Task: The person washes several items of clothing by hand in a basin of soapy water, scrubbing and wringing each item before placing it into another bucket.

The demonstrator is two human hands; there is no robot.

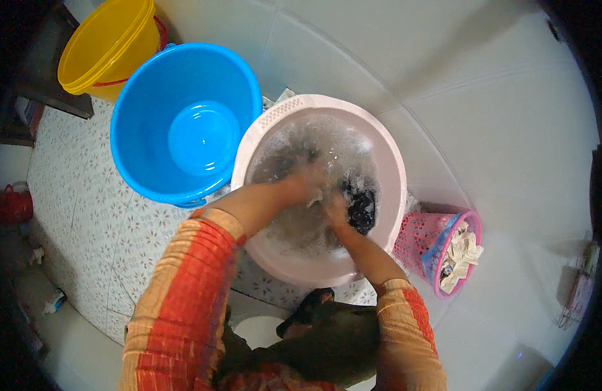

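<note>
A pale pink plastic basin (394, 195) stands before me, holding cloudy, sudsy water. Dark wet cloth (362, 210) shows at the water's right side, with more dark material blurred near the upper left. My left hand (308, 183) reaches into the water around the basin's middle; its fingers are blurred and partly hidden by the suds. Close beside it, my right hand (336, 207) is also in the water, touching or very near the left edge of the dark cloth. Whether either hand grips cloth cannot be made out.
Left of the basin stands a blue plastic tub (135, 141) with a little clear water. A yellow bucket (113, 54) is behind it. At the right, a pink perforated wastebasket (418, 239) holds crumpled paper against the tiled wall (476, 146). Patterned tiles (91, 195) cover the floor.
</note>
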